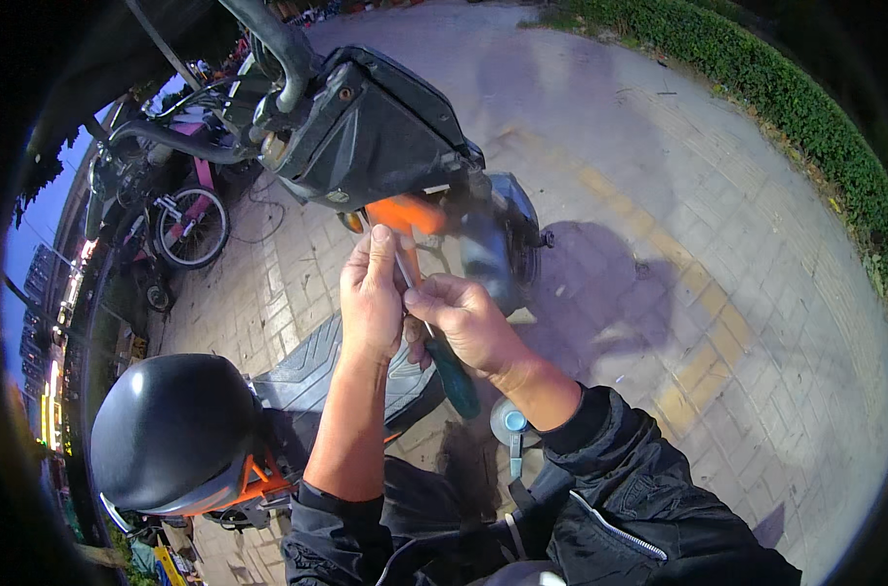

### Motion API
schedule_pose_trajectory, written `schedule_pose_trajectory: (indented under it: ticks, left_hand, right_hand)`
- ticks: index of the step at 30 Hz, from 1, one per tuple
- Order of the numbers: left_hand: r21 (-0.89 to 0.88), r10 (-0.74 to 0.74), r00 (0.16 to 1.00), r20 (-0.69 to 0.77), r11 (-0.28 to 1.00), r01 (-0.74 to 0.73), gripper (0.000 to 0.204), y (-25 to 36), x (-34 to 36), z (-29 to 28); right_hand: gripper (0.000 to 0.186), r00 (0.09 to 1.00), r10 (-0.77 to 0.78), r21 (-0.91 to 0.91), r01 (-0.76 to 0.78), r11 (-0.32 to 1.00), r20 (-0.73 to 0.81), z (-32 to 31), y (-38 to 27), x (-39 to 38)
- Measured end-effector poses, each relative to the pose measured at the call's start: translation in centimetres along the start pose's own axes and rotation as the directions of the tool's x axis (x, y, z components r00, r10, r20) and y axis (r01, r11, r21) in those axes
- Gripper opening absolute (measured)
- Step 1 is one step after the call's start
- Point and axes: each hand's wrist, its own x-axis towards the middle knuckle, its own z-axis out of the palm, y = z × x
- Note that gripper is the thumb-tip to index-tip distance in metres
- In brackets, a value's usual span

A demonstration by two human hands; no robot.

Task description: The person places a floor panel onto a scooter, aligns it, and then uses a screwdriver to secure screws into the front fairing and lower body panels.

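Both my hands are raised at the front of an electric scooter, just below its black front panel. A screwdriver with a dark green handle slants between them, its thin metal shaft running up and left. My right hand pinches the shaft between thumb and fingers, and the handle hangs beneath it. My left hand is closed with the thumb stretched up along the upper shaft. The tip's exact place is hidden near a bright orange part under the panel, which looks blurred.
The scooter's handlebar rises at upper left, and its black seat lies at lower left beside the grey footboard. A bottle with a blue cap stands by my right forearm. Bicycles are parked beyond; a hedge borders the paving.
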Motion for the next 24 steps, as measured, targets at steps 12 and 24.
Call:
schedule_pose_trajectory:
  ticks: [12,24]
  left_hand:
    - [0.011,0.314,0.934,0.172,0.947,-0.321,0.033,-5.7,3.0,-0.4]
    - [-0.116,-0.078,0.897,0.436,0.983,0.143,0.041,-11.6,5.0,-0.2]
  right_hand:
    - [0.015,0.992,-0.116,-0.395,0.087,0.915,-0.05,-3.2,0.1,0.9]
    - [0.019,0.988,-0.103,-0.654,0.002,0.757,-0.116,-8.4,-4.2,0.4]
